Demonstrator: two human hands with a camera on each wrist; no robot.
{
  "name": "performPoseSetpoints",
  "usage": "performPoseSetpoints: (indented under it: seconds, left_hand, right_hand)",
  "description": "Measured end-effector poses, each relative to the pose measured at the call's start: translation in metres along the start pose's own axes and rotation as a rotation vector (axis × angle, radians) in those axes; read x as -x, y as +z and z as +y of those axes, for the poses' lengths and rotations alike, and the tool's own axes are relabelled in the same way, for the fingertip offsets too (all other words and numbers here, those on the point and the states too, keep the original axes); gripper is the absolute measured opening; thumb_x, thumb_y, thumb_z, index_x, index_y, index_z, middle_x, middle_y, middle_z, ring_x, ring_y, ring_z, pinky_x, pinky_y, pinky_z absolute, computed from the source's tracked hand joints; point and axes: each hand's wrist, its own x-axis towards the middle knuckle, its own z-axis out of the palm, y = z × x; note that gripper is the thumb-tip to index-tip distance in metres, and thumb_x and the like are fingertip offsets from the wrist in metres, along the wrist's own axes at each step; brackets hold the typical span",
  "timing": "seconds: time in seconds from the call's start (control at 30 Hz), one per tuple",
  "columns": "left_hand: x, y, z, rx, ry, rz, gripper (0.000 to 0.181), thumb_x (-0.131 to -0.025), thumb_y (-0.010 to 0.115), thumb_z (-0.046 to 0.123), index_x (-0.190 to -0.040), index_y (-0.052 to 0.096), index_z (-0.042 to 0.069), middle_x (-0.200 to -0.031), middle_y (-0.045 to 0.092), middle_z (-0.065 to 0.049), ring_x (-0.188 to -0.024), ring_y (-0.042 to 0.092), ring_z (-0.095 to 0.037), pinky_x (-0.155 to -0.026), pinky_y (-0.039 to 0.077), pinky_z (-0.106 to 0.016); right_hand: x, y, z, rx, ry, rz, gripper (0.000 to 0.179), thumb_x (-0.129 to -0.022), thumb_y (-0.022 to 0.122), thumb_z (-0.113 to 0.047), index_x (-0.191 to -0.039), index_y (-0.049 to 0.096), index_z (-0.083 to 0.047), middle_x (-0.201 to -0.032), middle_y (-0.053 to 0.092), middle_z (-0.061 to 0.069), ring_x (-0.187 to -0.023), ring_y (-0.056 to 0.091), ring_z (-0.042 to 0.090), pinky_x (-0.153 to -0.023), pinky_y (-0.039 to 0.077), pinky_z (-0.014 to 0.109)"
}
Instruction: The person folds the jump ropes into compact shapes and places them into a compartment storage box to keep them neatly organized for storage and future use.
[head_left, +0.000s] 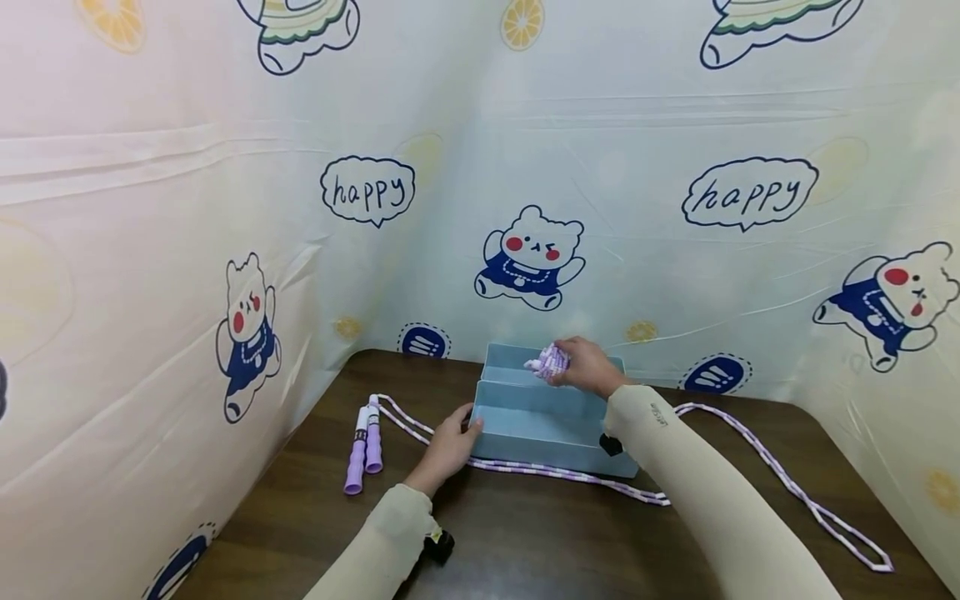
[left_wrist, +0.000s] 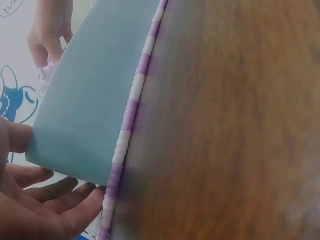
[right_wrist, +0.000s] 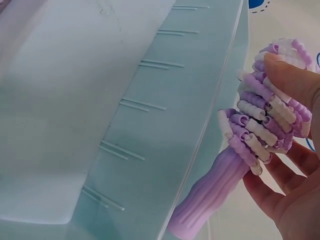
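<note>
A light-blue plastic storage box (head_left: 555, 456) with a front and a rear compartment stands on the table. My left hand (head_left: 448, 447) grips its left end, thumb at the rim and fingers against the side. Above the rear compartment, my right hand (head_left: 592, 369) holds a bundled purple-and-white beaded jump rope (right_wrist: 257, 120). One ribbed purple handle (right_wrist: 210, 195) sticks out of the bundle beside the box wall in the right wrist view. Fingers hide part of the bundle.
A second beaded jump rope (head_left: 783, 479) lies stretched over the dark wooden table (head_left: 525, 542), passing along the box's front. Its two purple handles (head_left: 363, 446) rest at the left. Printed curtains (head_left: 637, 275) enclose the table's back and sides.
</note>
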Motion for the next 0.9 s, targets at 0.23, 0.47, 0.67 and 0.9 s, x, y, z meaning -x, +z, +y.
performPoseSetpoints:
  seconds: [0.23, 0.47, 0.67, 0.9]
  left_hand:
    - [0.001, -0.001, 0.003, 0.019, 0.006, -0.002, 0.05, -0.102, 0.051, 0.025, -0.145, 0.041, 0.002, -0.141, 0.048, -0.019, -0.129, 0.045, -0.035, -0.101, 0.037, -0.055]
    - [0.002, -0.001, 0.001, 0.007, 0.009, -0.001, 0.049, -0.102, 0.051, 0.025, -0.145, 0.042, 0.002, -0.14, 0.049, -0.019, -0.128, 0.046, -0.034, -0.101, 0.037, -0.054]
    - [0.004, -0.001, -0.001, 0.017, -0.002, -0.003, 0.05, -0.102, 0.051, 0.025, -0.145, 0.041, 0.002, -0.14, 0.049, -0.019, -0.128, 0.047, -0.034, -0.101, 0.037, -0.054]
    - [0.005, 0.0, 0.0, 0.016, 0.003, 0.001, 0.05, -0.102, 0.051, 0.025, -0.145, 0.041, 0.002, -0.14, 0.049, -0.019, -0.127, 0.047, -0.035, -0.1, 0.037, -0.056]
  right_hand:
    - [-0.012, 0.005, -0.005, 0.043, 0.052, -0.018, 0.078, -0.078, 0.083, -0.025, -0.144, 0.046, -0.006, -0.136, 0.049, 0.016, -0.111, 0.05, 0.031, -0.1, 0.04, 0.05]
    - [-0.024, 0.016, 0.003, 0.005, 0.082, -0.033, 0.079, -0.078, 0.083, -0.02, -0.145, 0.044, -0.004, -0.136, 0.049, 0.017, -0.11, 0.051, 0.032, -0.1, 0.04, 0.051]
    - [-0.032, 0.023, 0.012, 0.054, 0.064, -0.066, 0.076, -0.077, 0.083, -0.021, -0.142, 0.048, -0.002, -0.128, 0.054, 0.017, -0.108, 0.053, 0.031, -0.1, 0.04, 0.051]
    - [-0.035, 0.027, 0.021, 0.044, 0.056, -0.101, 0.064, -0.078, 0.082, -0.025, -0.131, 0.057, 0.001, -0.122, 0.062, 0.017, -0.103, 0.058, 0.03, -0.095, 0.044, 0.051]
